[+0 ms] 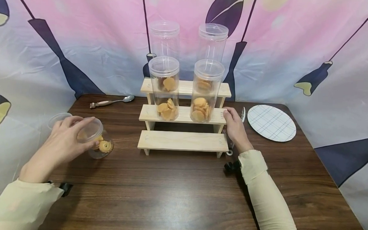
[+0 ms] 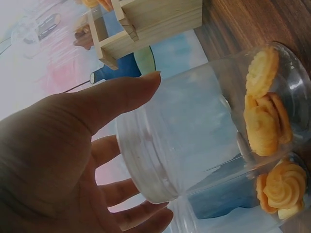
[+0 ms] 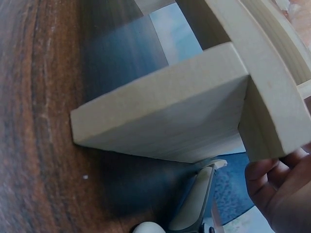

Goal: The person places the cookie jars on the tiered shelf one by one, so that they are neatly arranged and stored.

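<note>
My left hand point(image 1: 67, 135) is at the lidded top of a clear jar point(image 1: 100, 154) on the table's left side. In the left wrist view my thumb lies along one side of the lid point(image 2: 146, 155) and my fingers curl round the other. Swirled cookies point(image 2: 262, 124) lie at the jar's bottom. My right hand point(image 1: 235, 127) grips the right end of the middle step of a three-step wooden stand point(image 1: 183, 141). In the right wrist view its fingers point(image 3: 260, 177) curl at the edge of the step.
Two clear jars point(image 1: 207, 90) of cookies stand on the middle step, with two more jars point(image 1: 164, 42) behind. Another lidded jar point(image 1: 59, 119) is beyond my left hand. A spoon point(image 1: 110, 101) lies at the back left, a checked plate point(image 1: 271, 123) at right. A pale-handled utensil point(image 3: 194, 204) lies beside the stand.
</note>
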